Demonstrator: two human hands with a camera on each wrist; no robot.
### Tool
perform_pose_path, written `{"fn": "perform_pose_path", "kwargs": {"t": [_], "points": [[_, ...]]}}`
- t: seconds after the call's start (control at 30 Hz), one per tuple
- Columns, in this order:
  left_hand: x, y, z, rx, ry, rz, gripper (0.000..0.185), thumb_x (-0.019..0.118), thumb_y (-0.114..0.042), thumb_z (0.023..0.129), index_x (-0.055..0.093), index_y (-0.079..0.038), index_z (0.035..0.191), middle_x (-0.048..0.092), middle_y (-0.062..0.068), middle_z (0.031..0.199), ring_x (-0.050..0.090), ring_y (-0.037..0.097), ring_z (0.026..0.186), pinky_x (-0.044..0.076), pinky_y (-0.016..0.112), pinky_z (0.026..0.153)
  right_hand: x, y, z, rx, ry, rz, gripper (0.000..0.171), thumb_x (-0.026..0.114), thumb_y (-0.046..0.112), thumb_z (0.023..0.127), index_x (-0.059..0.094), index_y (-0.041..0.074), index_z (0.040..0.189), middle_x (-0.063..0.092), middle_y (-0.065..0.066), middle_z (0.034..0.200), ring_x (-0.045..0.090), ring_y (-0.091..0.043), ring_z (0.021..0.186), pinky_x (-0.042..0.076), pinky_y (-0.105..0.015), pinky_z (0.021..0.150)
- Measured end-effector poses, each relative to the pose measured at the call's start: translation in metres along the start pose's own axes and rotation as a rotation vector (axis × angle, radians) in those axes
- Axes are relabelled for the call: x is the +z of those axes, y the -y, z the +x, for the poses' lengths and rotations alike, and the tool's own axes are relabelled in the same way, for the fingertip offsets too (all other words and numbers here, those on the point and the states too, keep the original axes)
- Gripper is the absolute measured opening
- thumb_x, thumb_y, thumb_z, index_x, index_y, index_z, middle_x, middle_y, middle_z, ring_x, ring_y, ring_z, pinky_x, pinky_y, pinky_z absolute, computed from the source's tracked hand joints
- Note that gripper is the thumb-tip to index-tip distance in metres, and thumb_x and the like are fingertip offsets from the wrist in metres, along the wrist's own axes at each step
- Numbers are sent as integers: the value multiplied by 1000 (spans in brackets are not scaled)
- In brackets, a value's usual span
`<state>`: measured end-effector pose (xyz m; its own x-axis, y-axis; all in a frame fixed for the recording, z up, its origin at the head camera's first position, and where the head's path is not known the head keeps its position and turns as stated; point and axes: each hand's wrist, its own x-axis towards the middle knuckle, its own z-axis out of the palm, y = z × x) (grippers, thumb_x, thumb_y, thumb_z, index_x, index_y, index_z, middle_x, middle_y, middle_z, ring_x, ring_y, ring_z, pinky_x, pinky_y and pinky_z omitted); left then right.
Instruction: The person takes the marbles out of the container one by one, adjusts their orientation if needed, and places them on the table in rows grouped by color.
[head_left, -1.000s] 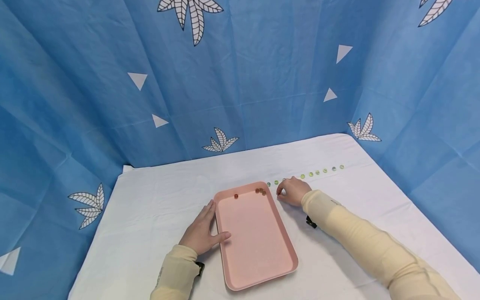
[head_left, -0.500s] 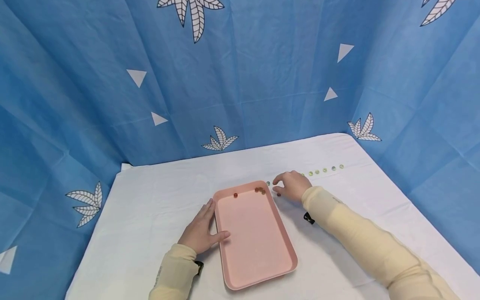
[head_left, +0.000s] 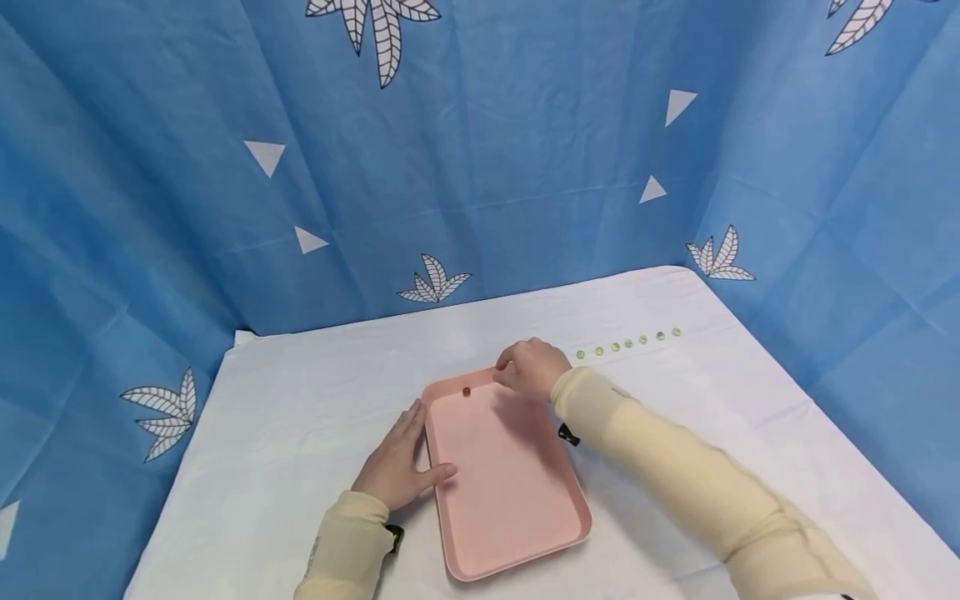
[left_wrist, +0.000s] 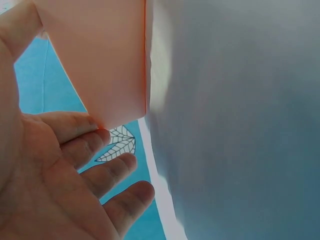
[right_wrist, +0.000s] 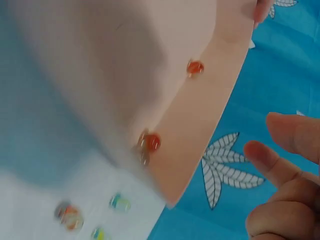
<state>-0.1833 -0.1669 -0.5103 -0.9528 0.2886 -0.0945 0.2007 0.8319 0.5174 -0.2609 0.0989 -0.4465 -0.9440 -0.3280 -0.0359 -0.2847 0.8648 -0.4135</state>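
A pink rectangular tray (head_left: pixel 510 492) lies on the white-covered table. My left hand (head_left: pixel 393 471) holds its left side, thumb over the rim and fingers along the outer wall; the left wrist view shows the index fingertip at the wall's edge. My right hand (head_left: pixel 534 369) is over the tray's far right corner. In the right wrist view, its thumb and forefinger stand apart with nothing between them. Inside the tray sit one orange-red glass marble (right_wrist: pixel 195 67) near the far wall and a small cluster of marbles (right_wrist: pixel 152 142) in the corner, hidden by my hand in the head view.
A row of greenish glass marbles (head_left: pixel 628 343) runs along the table to the right of the tray. Outside the tray corner lie an orange marble (right_wrist: pixel 72 218) and a green-blue marble (right_wrist: pixel 120 201). A blue leaf-patterned curtain (head_left: pixel 525 167) encloses the table's back and sides.
My right hand has moved left from beside the tray to above its far right corner. Half a second ago, a red marble showed on the table beneath that hand. My left hand stays put.
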Motion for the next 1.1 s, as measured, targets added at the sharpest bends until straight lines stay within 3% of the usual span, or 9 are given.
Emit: {"fn": "perform_pose_path", "kwargs": {"t": [0.17, 0.5, 0.77, 0.93, 1.1], "points": [[-3, -1, -4, -5, 4, -8, 112, 74, -63, 72, 17, -11, 155, 15, 4, 160, 18, 29, 145, 26, 49, 114, 13, 16, 10, 5, 12, -6, 26, 65, 37, 91, 75, 19, 107, 71, 3, 104, 67, -17, 90, 57, -35, 74], [-5, -3, -6, 13, 7, -14, 110, 76, -57, 74, 18, -9, 154, 15, 6, 160, 18, 30, 145, 26, 48, 114, 44, 34, 23, 119, 20, -45, 31, 64, 43, 90, 75, 18, 105, 72, 1, 100, 67, -18, 84, 56, -39, 74], [-1, -1, -3, 15, 3, -10, 112, 75, -60, 72, 18, -10, 154, 15, 6, 160, 19, 30, 145, 26, 48, 114, 63, 36, 29, 187, 21, -222, 34, 59, 54, 89, 70, 25, 76, 63, 5, 67, 55, -11, 54, 50, -34, 55], [-1, -1, -2, 28, -2, -9, 112, 75, -60, 72, 18, -10, 154, 15, 6, 160, 19, 31, 144, 26, 49, 114, 71, 36, 32, 197, 2, -193, 43, 58, 50, 91, 57, 22, 59, 56, 5, 55, 53, -12, 51, 48, -31, 52], [-2, -2, -2, 33, -3, -11, 111, 75, -60, 73, 19, -8, 154, 16, 7, 160, 20, 32, 144, 26, 49, 114, 75, 39, 36, 203, -17, -189, 35, 60, 48, 91, 68, 19, 74, 64, 1, 68, 59, -13, 60, 52, -32, 55]]}}
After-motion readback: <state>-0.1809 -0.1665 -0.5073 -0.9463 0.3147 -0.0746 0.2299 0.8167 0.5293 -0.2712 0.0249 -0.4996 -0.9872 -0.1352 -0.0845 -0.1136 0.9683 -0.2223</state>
